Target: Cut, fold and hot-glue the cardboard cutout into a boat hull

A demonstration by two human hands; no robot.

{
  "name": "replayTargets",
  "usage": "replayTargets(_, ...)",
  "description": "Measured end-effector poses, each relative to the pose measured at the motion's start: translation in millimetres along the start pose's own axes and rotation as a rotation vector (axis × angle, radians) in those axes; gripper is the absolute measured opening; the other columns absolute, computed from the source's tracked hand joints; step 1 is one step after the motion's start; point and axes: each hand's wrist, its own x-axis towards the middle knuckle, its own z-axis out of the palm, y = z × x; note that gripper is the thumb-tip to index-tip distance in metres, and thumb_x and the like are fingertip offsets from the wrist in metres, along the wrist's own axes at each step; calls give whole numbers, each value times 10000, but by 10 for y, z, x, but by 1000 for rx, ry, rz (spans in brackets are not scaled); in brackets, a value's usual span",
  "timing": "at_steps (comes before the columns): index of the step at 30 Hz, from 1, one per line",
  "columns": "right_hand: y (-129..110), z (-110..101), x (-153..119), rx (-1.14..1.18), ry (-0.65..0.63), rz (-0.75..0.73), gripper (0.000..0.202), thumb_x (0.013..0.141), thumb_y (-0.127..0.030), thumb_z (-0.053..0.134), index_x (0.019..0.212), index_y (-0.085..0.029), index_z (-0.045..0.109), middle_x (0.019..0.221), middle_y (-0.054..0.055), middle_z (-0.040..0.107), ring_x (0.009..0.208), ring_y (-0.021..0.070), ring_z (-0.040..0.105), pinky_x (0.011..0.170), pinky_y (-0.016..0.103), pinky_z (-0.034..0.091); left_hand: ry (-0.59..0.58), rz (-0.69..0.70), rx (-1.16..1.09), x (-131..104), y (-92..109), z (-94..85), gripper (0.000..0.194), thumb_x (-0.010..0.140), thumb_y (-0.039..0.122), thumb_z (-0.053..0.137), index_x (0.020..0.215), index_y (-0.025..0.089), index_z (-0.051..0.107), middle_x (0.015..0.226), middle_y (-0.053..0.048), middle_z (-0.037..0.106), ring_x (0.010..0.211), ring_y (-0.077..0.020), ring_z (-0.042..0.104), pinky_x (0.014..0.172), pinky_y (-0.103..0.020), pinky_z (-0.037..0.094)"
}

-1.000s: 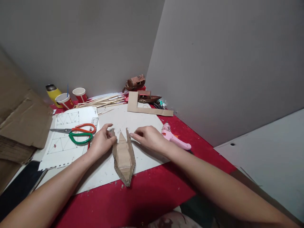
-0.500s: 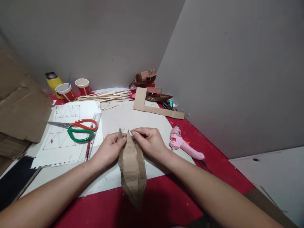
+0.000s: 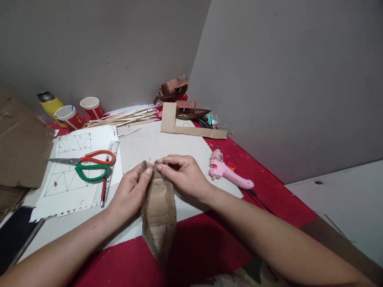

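A boat-shaped brown cardboard piece (image 3: 158, 203) with raised side strips points away from me, held between both hands over the front edge of the white board. My left hand (image 3: 133, 187) is closed on its left side strip near the far end, thumb inward. At the pointed far tip, my right hand (image 3: 182, 175) pinches the cardboard between thumb and fingers. The fingertips of the two hands are close together but apart. The near end of the piece is in shadow over the red cloth.
Orange-and-green-handled scissors (image 3: 92, 165), a ruler (image 3: 112, 153) and a pencil (image 3: 103, 191) lie on drawn paper at left. A pink glue gun (image 3: 229, 171) lies right. Behind are thin sticks (image 3: 128, 117), an L-shaped cardboard (image 3: 169, 119), cups (image 3: 91, 107) and a yellow bottle (image 3: 50, 107).
My right hand has moved in and now pinches the pointed tip. My left thumb has lifted a little along the side strip. The whole view has shifted slightly.
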Motion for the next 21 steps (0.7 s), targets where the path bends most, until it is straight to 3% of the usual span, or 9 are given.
replayTargets(4, -30, -4, 0, 63, -15, 3, 104, 812, -184, 606, 743, -141, 669, 694, -3, 628, 669, 123, 548, 643, 236, 429, 85, 25, 85, -37, 42, 6, 476, 982, 502, 359, 1021, 162, 690, 894, -66, 727, 788, -177, 646, 714, -276, 487)
replayTargets(8, -74, -26, -5, 59, -9, -43, 98, 815, -154, 599, 748, -138, 668, 716, 1, 643, 700, 122, 564, 671, 231, 429, 147, 9, 148, -58, 70, -16, 508, 975, 540, 339, 1112, 168, 657, 890, -69, 733, 808, -192, 672, 693, -282, 498)
replayTargets(11, -86, -47, 11, 17, 9, -49, 111, 822, -135, 582, 752, -134, 667, 717, -1, 638, 700, 118, 557, 674, 230, 419, 208, 21, 230, -52, 106, -47, 429, 936, 531, 466, 1129, 187, 637, 906, -61, 731, 851, -201, 677, 698, -275, 498)
replayTargets(15, -49, -76, 63, 43, 0, 25, 111, 804, -128, 580, 726, -128, 660, 669, -21, 589, 651, 103, 505, 643, 225, 392, 247, 75, 238, -33, 139, -70, 238, 839, 405, 679, 928, 185, 662, 795, -13, 715, 721, -150, 646, 639, -227, 488)
replayTargets(18, -17, -99, 89, 81, -27, 122, 68, 775, -175, 630, 782, -119, 668, 663, -32, 547, 620, 98, 466, 602, 222, 372, 263, 112, 290, -16, 118, -77, 167, 845, 351, 678, 844, 184, 675, 745, 5, 700, 661, -121, 607, 589, -199, 462)
replayTargets(21, -14, -112, 80, 101, -139, 253, 113, 749, -201, 665, 822, -115, 660, 673, -26, 556, 625, 110, 487, 578, 221, 367, 272, 119, 323, -8, 75, -87, 165, 850, 355, 672, 861, 192, 697, 748, 9, 699, 655, -117, 587, 593, -201, 457)
